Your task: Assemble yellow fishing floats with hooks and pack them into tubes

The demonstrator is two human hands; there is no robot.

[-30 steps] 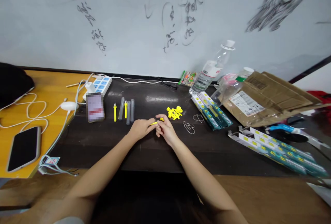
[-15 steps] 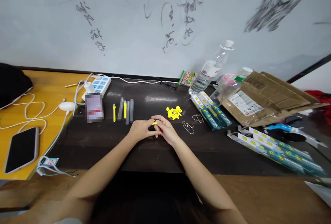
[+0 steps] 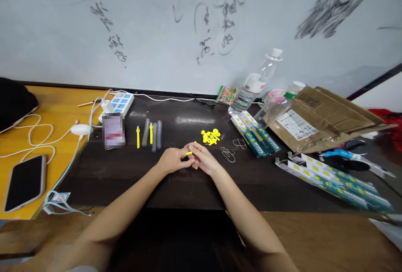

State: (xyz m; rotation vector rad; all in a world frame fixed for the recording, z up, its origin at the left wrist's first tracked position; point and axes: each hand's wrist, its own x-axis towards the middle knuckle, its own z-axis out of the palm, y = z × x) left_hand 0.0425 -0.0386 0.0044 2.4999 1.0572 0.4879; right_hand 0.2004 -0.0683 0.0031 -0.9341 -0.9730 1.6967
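My left hand (image 3: 172, 159) and my right hand (image 3: 203, 159) meet at the middle of the dark table (image 3: 132, 175). Both pinch one small yellow piece (image 3: 189, 153) between their fingertips; most of it is hidden by the fingers. Just beyond my right hand lies a pile of small yellow parts (image 3: 211, 136). To the right of the hands lie wire clips (image 3: 229, 154). Left of the hands, a row of yellow pins and grey tubes (image 3: 150, 134) lies on the table.
Green-and-yellow packs (image 3: 255, 137) lie right of the pile, more packs (image 3: 333, 180) at the far right. Plastic bottles (image 3: 255, 84) and a cardboard box (image 3: 323, 117) stand behind. A power strip (image 3: 121, 102), a cable and a phone (image 3: 24, 182) sit at left.
Both hands stayed together over the same spot. The yellow piece has been drawn further into the fingers, so less of it shows. The view shifted slightly.
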